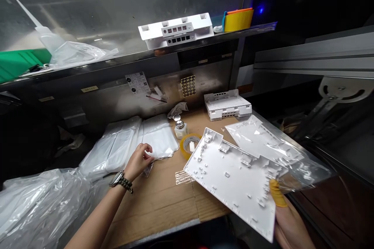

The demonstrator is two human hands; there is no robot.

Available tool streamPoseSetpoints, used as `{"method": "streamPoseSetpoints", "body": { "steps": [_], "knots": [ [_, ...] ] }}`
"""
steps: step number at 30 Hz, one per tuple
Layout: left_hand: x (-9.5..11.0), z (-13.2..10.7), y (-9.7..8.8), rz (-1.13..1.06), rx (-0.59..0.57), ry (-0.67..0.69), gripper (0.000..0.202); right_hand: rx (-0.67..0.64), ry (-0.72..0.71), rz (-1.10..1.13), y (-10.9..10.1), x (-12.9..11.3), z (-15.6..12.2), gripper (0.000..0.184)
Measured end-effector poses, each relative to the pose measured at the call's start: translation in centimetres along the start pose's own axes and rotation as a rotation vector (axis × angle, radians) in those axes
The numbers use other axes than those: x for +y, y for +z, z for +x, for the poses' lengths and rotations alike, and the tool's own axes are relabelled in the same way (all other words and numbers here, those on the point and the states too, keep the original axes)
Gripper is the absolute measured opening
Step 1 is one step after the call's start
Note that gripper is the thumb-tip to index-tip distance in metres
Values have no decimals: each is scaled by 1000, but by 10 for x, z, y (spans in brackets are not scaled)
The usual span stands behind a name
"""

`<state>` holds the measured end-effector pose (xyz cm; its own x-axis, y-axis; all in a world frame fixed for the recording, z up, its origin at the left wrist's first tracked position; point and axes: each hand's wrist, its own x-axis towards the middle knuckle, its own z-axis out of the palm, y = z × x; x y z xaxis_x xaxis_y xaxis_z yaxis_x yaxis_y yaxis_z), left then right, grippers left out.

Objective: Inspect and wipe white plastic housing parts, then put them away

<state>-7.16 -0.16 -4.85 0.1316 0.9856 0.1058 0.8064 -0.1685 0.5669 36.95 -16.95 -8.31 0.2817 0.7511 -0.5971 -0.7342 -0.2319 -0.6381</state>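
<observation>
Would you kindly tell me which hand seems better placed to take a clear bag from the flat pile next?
Probably the left: the left hand is right beside the flat pile of clear bags, while the right hand is farther off and holds the white plastic panel.

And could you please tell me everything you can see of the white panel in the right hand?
The panel is thin, white and broadly rectangular, apparently moulded plastic, with a stepped, notched far edge. Its visible face bears clips, small posts and tabs, and a little frame near the middle. It is held at a slant, partly over the cardboard. The right hand grips its right end, a yellow cover on the thumb. Whether it touches the tape is unclear.
</observation>
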Motion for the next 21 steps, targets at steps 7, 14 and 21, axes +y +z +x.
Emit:
{"method": "streamPoseSetpoints", "body": {
  "steps": [7,14,21],
  "knots": [
    [0,0,-8,108,-60,37,22,-65,-42,-58,-2,17,-3,92],
    [8,-20,12,204,-28,70,30,-96,-42,-93,5,23,-10,90],
    [2,-11,7,136,24,-23,23,-69,-38,-143,2,22,-8,83]
  ]
}}
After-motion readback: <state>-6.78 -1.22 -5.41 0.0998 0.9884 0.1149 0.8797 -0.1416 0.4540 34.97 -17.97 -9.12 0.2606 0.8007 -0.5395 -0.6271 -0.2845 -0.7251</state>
